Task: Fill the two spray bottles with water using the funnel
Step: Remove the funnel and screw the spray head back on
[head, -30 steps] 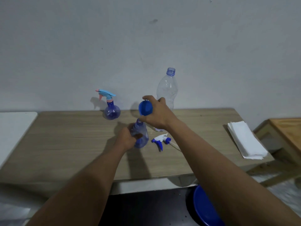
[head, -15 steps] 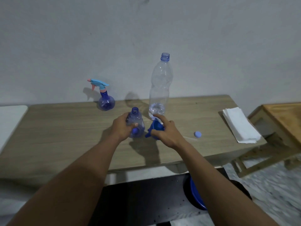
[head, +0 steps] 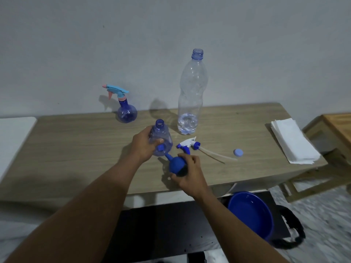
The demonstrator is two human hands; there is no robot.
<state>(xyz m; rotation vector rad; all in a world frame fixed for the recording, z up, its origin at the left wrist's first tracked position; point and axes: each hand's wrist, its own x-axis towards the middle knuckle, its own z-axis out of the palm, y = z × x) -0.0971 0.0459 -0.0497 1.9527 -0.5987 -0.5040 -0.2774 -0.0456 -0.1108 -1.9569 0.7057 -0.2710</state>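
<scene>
My left hand (head: pixel 145 144) grips an uncapped clear-blue spray bottle (head: pixel 161 136) standing mid-table. My right hand (head: pixel 187 172) holds a blue funnel (head: pixel 176 163) low over the table just in front of that bottle, its spout pointing toward the bottle's base. The bottle's white-and-blue trigger head (head: pixel 188 145) with its tube lies on the table to the right. A second round blue spray bottle (head: pixel 126 111) with a light-blue trigger stands at the back left. A tall clear water bottle (head: pixel 191 95), open, holds a little water at the bottom.
A small blue cap (head: pixel 238 152) lies right of the trigger head. Folded white paper towels (head: pixel 294 141) sit at the wooden table's (head: pixel 76 145) right end. A blue basin (head: pixel 250 213) stands on the floor below the front edge; a wooden stool (head: pixel 338 126) is at right.
My right hand has brought the funnel down from above the bottle to the table and drawn it toward me. The trigger head is uncovered again. The left hand has kept its grip.
</scene>
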